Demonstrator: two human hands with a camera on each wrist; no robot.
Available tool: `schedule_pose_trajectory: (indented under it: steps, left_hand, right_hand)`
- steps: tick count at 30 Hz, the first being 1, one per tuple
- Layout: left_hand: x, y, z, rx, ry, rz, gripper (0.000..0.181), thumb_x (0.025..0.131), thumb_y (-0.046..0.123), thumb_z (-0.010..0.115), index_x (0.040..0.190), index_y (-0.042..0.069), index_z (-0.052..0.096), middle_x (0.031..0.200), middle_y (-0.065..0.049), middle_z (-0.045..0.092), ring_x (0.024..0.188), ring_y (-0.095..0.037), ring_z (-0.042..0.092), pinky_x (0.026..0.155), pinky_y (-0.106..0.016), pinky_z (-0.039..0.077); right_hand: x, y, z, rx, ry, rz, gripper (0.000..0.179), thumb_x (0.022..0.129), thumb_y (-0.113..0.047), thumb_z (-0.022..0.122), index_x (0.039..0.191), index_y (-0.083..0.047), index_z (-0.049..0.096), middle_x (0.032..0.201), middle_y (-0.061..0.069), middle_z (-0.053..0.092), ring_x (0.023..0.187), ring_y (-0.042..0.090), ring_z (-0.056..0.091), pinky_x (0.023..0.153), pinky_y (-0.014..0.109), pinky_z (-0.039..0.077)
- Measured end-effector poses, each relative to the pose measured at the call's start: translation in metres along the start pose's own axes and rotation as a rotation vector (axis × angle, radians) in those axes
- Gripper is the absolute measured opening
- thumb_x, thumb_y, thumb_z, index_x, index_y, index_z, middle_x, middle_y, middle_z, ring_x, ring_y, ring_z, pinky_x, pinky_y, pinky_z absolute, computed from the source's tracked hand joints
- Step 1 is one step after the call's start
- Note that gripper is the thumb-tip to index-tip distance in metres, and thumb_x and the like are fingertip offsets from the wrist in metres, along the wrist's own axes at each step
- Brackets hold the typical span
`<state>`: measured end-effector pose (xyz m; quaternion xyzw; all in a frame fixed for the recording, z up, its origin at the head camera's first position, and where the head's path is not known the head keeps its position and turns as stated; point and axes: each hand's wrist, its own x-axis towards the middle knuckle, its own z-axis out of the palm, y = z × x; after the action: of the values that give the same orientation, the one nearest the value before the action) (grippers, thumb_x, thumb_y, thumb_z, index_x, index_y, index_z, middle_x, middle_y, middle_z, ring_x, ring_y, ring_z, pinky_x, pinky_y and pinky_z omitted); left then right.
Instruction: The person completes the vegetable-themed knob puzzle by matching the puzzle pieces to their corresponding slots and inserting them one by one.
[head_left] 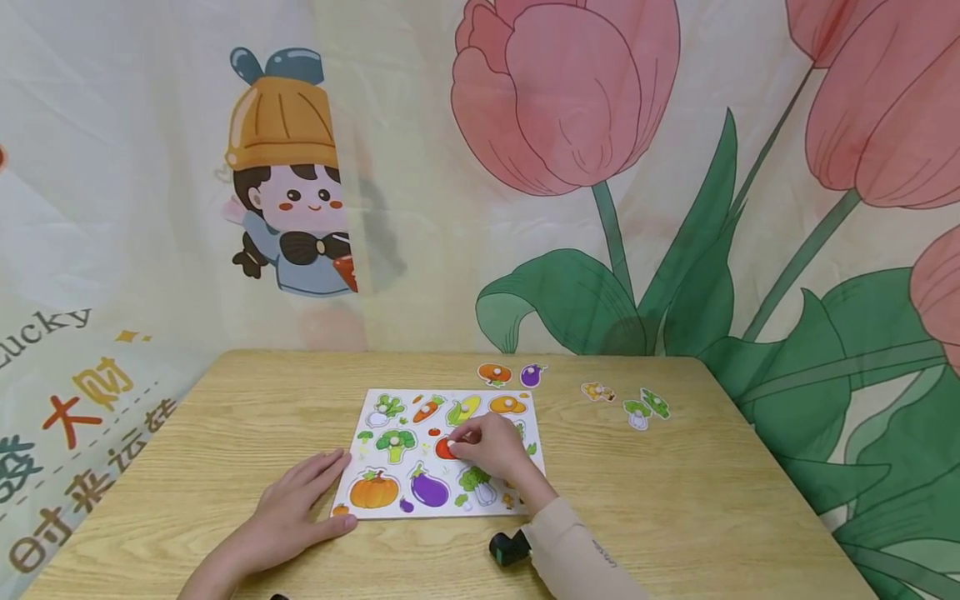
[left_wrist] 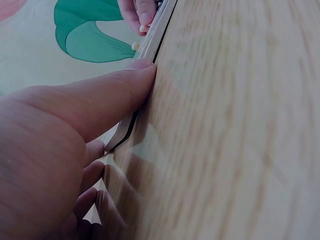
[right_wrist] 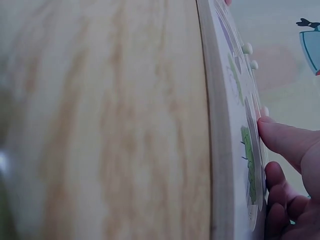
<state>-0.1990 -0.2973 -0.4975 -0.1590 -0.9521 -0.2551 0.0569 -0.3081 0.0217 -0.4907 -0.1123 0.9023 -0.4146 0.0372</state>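
A white vegetable puzzle board [head_left: 348, 492] lies flat on the wooden table. Over its middle, my right hand [head_left: 495, 446] has thumb and forefinger at the small knob of a red tomato piece [head_left: 444, 450], pinching it. The right wrist view shows that thumb [right_wrist: 285, 140] beside a pale knob [right_wrist: 265, 111], close against the board face. My left hand [head_left: 300, 500] rests at the board's left side with fingers extended. Its thumb [left_wrist: 120, 90] touches the front edge near the corner. Carrot, corn, broccoli and radish show in the upper rows, with printed pumpkin and eggplant below.
Behind the board lie a loose pumpkin piece [head_left: 495, 374] and an eggplant piece [head_left: 532, 375]. Off to the right are a yellow-orange piece [head_left: 597, 391], a bok choy piece [head_left: 637, 414] and another green piece [head_left: 656, 402]. A black device [head_left: 508, 548] sits at my right sleeve.
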Motion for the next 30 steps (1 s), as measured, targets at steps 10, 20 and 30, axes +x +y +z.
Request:
schedule_pose_trajectory:
  steps: [10,20,30]
  left_hand:
    - [-0.001,0.0,0.0,0.018,0.007,0.004,0.089,0.089,0.059,0.079,0.159,0.011,0.051,0.164,-0.015,0.045,0.151,-0.045,0.033,0.105,-0.073,0.03]
    - [0.0,0.002,0.0,0.025,-0.01,0.0,0.09,0.09,0.059,0.079,0.16,0.01,0.049,0.164,-0.016,0.045,0.151,-0.045,0.033,0.103,-0.075,0.032]
    - [0.0,0.002,0.0,0.027,-0.001,0.005,0.089,0.09,0.059,0.079,0.16,0.01,0.05,0.164,-0.015,0.045,0.151,-0.045,0.033,0.103,-0.074,0.032]
  right_hand:
    - [0.0,-0.002,0.0,-0.002,-0.015,-0.005,0.004,0.094,-0.027,0.085,0.096,-0.027,0.082,0.086,-0.003,0.057,0.086,0.015,0.051,0.073,0.03,0.039]
    - [-0.001,0.002,-0.012,0.005,-0.107,-0.061,0.01,0.096,-0.029,0.08,0.105,-0.025,0.082,0.083,-0.003,0.059,0.076,0.014,0.051,0.066,0.029,0.039]
    - [0.0,0.017,-0.054,0.064,-0.185,-0.141,0.025,0.101,-0.027,0.075,0.124,-0.019,0.078,0.107,-0.003,0.066,0.095,0.018,0.062,0.079,0.032,0.053]
